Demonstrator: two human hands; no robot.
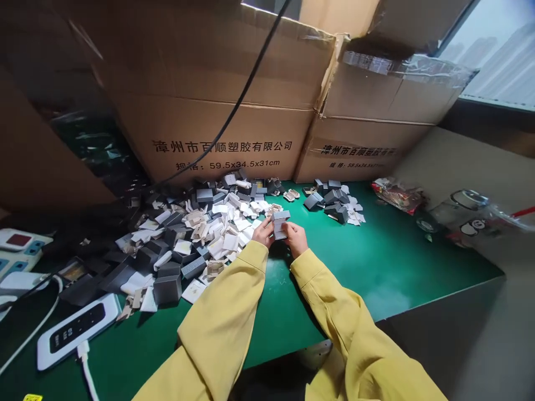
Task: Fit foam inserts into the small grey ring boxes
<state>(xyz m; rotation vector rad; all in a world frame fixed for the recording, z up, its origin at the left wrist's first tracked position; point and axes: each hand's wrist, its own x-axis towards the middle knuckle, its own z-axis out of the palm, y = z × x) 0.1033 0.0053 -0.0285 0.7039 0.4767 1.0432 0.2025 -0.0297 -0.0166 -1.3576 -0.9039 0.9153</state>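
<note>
Both my hands hold one small grey box (280,224) above the green table (376,262). My left hand (264,232) pinches its left side and my right hand (295,238) grips its right side, fingers closed on it. Both arms are in yellow sleeves. A large heap of small grey boxes, white cards and beige inserts (196,234) lies just left of my hands. A smaller group of grey boxes (334,201) sits further back to the right.
Two big cardboard cartons (234,94) stand along the back, with a black cable (246,89) hanging across them. A white device with a cable (77,329) and a scale (20,245) lie at the left. A glass jar (455,209) and a snack wrapper (397,194) lie at the right.
</note>
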